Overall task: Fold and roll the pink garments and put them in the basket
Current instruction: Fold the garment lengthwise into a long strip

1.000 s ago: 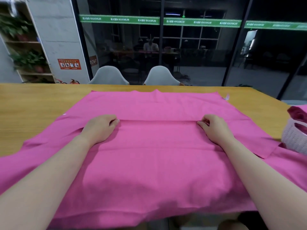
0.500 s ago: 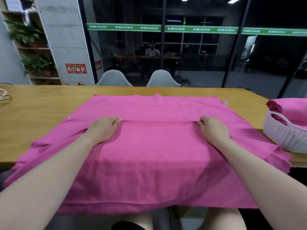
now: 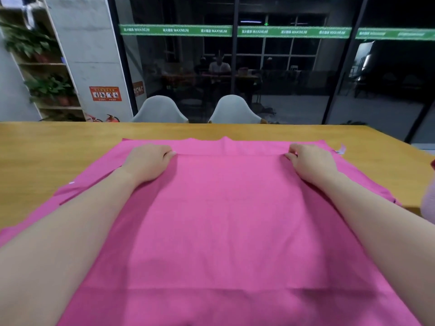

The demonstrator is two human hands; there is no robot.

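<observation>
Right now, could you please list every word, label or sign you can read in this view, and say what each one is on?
"MAXIMUM": repeated in white along the green strip across the glass wall; the characters before each word are too blurred to read.
Red sign on the grey pillar: print too small to read.
Red sign behind the glass: blurred, unreadable.
White tag at the pink garment's edge: nothing legible.

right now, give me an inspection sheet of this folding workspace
surface: wooden table, bare along the far edge and left side.
job's things: pink garment spread flat, its near part folded up towards the far hem; basket only just visible at the right edge.
clutter: nothing seen.
grippers: left hand and right hand each pinch an end of the folded edge.
cables: nothing seen.
surroundings: two white chairs behind the table, glass wall, plant shelf at left.
</observation>
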